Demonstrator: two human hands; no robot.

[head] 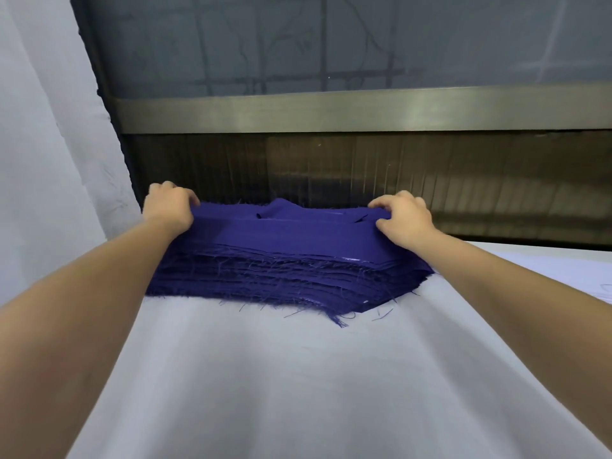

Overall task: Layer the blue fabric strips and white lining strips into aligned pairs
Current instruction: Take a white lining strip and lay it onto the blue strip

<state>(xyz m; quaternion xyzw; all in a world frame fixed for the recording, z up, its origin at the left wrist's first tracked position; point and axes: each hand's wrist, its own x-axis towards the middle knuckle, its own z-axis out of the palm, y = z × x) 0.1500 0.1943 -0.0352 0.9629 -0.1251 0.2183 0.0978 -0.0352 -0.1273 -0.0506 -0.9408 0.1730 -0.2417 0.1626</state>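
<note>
A thick stack of blue fabric strips with frayed edges lies at the far side of a white cloth-covered surface. My left hand grips the far left end of the top blue strips, fingers curled over the edge. At the far right end, my right hand pinches the top blue layer between thumb and fingers. The top strips are slightly rumpled near the back. I cannot pick out separate white lining strips.
Just behind the stack runs a dark window frame with a grey mesh pane above and a ribbed dark panel below. A pale curtain hangs at the left. Loose blue threads lie on the white cloth.
</note>
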